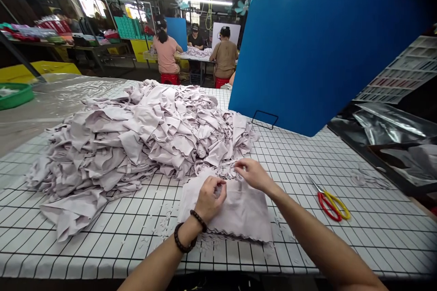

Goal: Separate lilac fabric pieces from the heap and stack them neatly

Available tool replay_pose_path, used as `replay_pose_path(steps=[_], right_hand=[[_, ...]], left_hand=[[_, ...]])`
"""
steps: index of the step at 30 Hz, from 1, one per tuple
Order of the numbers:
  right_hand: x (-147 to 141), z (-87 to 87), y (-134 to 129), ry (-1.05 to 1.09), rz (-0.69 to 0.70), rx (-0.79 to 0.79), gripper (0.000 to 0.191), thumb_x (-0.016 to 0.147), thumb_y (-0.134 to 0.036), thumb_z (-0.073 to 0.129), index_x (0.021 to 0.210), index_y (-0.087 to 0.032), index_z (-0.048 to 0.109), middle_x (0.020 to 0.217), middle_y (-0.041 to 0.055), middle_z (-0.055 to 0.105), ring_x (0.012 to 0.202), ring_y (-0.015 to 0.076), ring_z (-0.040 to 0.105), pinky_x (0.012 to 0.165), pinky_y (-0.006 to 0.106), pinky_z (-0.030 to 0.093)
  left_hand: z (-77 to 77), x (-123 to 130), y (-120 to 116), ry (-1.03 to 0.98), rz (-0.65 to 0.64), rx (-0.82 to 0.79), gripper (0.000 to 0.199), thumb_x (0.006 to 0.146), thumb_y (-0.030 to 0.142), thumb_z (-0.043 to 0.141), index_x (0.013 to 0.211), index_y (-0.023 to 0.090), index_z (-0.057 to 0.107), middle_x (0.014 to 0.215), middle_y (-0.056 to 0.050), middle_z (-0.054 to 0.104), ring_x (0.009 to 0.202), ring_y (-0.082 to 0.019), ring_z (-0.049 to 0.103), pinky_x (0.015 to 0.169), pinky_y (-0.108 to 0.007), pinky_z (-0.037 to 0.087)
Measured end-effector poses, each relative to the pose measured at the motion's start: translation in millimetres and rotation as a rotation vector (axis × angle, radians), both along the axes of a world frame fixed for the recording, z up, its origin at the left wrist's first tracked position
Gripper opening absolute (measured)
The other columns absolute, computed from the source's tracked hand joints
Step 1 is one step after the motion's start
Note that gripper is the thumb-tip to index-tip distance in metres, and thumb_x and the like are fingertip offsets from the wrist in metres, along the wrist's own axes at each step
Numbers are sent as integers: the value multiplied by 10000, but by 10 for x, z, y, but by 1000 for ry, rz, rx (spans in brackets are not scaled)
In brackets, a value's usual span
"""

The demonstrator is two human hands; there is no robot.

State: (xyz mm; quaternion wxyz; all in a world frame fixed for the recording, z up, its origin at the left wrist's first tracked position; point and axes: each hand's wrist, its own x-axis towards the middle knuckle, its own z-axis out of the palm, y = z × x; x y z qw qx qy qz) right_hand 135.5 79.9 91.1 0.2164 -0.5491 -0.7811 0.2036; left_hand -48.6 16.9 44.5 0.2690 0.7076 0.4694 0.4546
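A flat stack of pale lilac fabric pieces point(244, 211) with a wavy front edge lies on the grid-patterned table. Over its left part is my left hand point(210, 198), fingers curled with thumb and fingertips close together; what is between them, if anything, is too small to tell. My right hand point(251, 173) is at the stack's far edge, thumb and index finger pinched beside small fabric scraps point(221, 170). Whether it holds a scrap cannot be made out. A large heap of crumpled lilac fabric point(143, 132) rises behind and to the left.
Red-and-yellow-handled scissors point(332, 204) lie at the right on the table point(293, 250). A blue panel point(307, 59) in a black wire stand point(265, 119) rises behind. A green basket point(15, 95) is far left. Several people sit at a table in the background.
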Motion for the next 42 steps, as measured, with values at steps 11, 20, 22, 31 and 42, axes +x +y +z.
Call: replay_pose_path(steps=[11, 20, 22, 31, 42], right_hand=[[-566, -245, 749, -540, 99, 103, 239, 832, -258, 494, 917, -237, 717, 930, 92, 703, 921, 232, 618, 819, 329, 381], [-18, -52, 1039, -358, -245, 82, 292, 829, -291, 503, 1038, -254, 703, 949, 88, 711, 874, 247, 634, 765, 356, 440], [-49, -36, 1006, -143, -265, 71, 326, 844, -279, 465, 1081, -232, 684, 932, 65, 717, 850, 220, 642, 759, 330, 469], [-486, 39, 322, -361, 393, 665, 548, 870, -73, 358, 1413, -128, 316, 1472, 107, 292, 1363, 243, 243, 1080, 443, 259], [-413, -23, 249, -481, 685, 685, 501, 880, -88, 397, 1375, -165, 372, 1466, 80, 316, 1373, 225, 221, 1092, 444, 247]], left_hand=[[-147, -62, 148, -86, 17, -100, 199, 859, 239, 471, 974, 173, 621, 827, -33, 573, 659, -116, 493, 631, -240, 422], [-100, -35, 97, 10, -18, -42, 178, 845, 214, 488, 936, 196, 640, 847, -50, 614, 823, -180, 545, 776, -317, 431], [-77, -44, 95, -19, -25, -58, 193, 860, 248, 480, 942, 200, 648, 863, -52, 627, 836, -185, 549, 785, -322, 429], [-40, -173, 198, -734, -154, -500, 583, 918, 544, 268, 1131, 118, 603, 980, -109, 677, 788, -162, 594, 730, -294, 448], [46, -299, 279, -1049, -255, -801, 511, 826, 595, 472, 938, 109, 587, 838, -118, 682, 606, -151, 653, 545, -239, 502]])
